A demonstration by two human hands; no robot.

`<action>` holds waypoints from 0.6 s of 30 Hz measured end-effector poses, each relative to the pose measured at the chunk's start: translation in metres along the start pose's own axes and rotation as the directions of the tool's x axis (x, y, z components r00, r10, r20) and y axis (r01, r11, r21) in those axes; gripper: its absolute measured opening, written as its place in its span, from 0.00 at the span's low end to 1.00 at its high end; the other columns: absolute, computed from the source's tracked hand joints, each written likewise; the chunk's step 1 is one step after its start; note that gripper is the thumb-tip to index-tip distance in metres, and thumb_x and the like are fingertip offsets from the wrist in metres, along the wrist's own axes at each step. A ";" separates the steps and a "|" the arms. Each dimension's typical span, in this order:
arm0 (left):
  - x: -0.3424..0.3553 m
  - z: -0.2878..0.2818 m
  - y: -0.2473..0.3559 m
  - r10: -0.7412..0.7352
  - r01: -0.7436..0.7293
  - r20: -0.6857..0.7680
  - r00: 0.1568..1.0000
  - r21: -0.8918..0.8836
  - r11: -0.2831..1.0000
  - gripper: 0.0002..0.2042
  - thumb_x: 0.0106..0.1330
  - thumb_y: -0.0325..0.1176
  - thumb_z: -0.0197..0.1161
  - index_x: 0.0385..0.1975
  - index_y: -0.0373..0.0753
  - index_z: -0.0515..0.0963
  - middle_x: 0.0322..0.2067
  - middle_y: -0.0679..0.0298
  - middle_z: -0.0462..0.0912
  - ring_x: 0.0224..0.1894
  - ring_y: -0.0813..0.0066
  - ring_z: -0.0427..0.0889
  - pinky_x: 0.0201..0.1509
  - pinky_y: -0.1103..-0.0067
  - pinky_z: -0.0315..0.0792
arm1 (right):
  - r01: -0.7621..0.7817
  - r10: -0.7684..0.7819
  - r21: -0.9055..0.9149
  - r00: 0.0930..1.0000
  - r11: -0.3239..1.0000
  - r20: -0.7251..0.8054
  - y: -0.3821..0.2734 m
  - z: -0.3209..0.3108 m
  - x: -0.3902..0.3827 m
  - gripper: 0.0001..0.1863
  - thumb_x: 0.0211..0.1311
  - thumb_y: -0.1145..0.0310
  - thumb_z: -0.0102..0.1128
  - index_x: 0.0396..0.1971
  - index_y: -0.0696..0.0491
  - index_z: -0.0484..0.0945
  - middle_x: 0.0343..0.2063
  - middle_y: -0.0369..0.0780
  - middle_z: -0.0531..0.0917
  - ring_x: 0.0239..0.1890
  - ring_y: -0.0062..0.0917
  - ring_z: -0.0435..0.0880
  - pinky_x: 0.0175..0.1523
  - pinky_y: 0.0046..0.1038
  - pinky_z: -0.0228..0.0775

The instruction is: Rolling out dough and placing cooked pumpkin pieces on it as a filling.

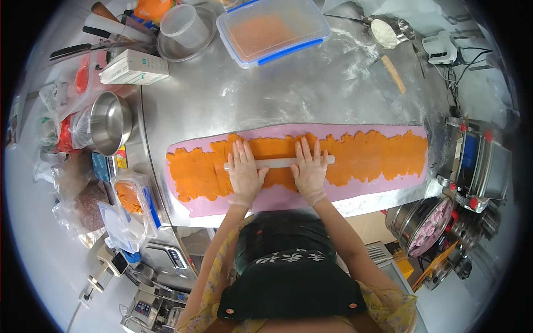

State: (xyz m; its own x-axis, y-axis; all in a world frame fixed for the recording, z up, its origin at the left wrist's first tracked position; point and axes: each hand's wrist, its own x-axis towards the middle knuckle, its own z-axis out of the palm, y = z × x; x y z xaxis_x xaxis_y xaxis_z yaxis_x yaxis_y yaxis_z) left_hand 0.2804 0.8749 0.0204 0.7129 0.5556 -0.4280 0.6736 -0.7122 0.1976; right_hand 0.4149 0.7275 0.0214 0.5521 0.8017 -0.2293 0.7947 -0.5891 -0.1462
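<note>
A long sheet of pale pink dough [208, 207] lies across the metal table, with a rough-edged layer of orange paste [377, 158] spread over most of its length. Across the paste, left of the sheet's middle, rests a white rolling pin [276, 162]. My left hand [244, 175] lies flat over the pin's left part, fingers stretched forward. My right hand [309, 172] is laid likewise over its right part. Both palms touch the pin without wrapping round it. Thin clear gloves seem to cover both hands.
A blue-rimmed lidded box [273, 30] stands at the back, left of a wooden-handled scraper [393, 75] and a scoop of white flour [383, 33]. Left are a carton [135, 67] and a steel bowl [111, 123]. A steamer pot [427, 227] holds pink pieces at right.
</note>
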 end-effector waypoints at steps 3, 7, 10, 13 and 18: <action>0.051 -0.017 -0.013 0.048 -0.036 -0.236 0.971 0.054 0.998 0.43 0.66 0.55 0.53 0.69 0.26 0.50 0.71 0.41 0.49 0.74 0.48 0.45 0.74 0.56 0.44 | -0.018 0.021 0.023 0.988 1.000 -0.150 -0.005 -0.013 0.064 0.34 0.64 0.53 0.54 0.67 0.52 0.62 0.69 0.45 0.60 0.69 0.50 0.56 0.69 0.54 0.48; 0.112 -0.037 -0.019 0.084 -0.067 -0.389 0.917 0.057 0.996 0.40 0.68 0.50 0.54 0.68 0.24 0.50 0.70 0.40 0.49 0.74 0.46 0.44 0.74 0.53 0.42 | -0.072 0.057 -0.051 0.965 0.996 -0.257 -0.003 -0.014 0.135 0.33 0.66 0.52 0.53 0.67 0.53 0.62 0.68 0.48 0.61 0.70 0.50 0.55 0.69 0.54 0.49; 0.098 -0.032 -0.018 0.075 -0.046 -0.379 0.922 0.085 0.995 0.40 0.68 0.50 0.54 0.68 0.24 0.50 0.70 0.40 0.50 0.74 0.44 0.44 0.74 0.53 0.43 | -0.091 0.078 -0.045 0.968 0.995 -0.239 -0.004 -0.012 0.122 0.32 0.66 0.53 0.53 0.66 0.52 0.63 0.68 0.49 0.61 0.69 0.51 0.55 0.69 0.54 0.49; 0.037 -0.018 -0.010 0.060 -0.043 -0.204 0.977 0.087 0.995 0.44 0.64 0.56 0.56 0.68 0.25 0.52 0.70 0.43 0.52 0.73 0.46 0.48 0.73 0.55 0.45 | -0.082 0.082 0.005 0.985 0.997 -0.153 -0.004 0.001 0.054 0.33 0.63 0.52 0.55 0.66 0.50 0.64 0.68 0.46 0.61 0.70 0.50 0.55 0.70 0.54 0.48; -0.047 0.018 -0.014 0.108 -0.126 -0.175 0.979 -0.094 0.988 0.43 0.57 0.50 0.65 0.67 0.29 0.58 0.69 0.46 0.56 0.72 0.53 0.55 0.72 0.60 0.50 | 0.024 -0.026 -0.020 0.990 1.000 -0.140 -0.008 0.013 -0.038 0.32 0.59 0.59 0.58 0.64 0.49 0.67 0.64 0.40 0.67 0.68 0.43 0.60 0.68 0.51 0.51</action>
State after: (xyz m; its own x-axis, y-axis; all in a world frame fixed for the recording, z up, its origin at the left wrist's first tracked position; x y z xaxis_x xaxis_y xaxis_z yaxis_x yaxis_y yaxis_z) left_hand 0.2337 0.8514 0.0214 0.8048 0.5417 -0.2426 0.5935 -0.7331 0.3320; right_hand 0.3845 0.7010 0.0189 0.5608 0.8232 -0.0886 0.8126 -0.5677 -0.1320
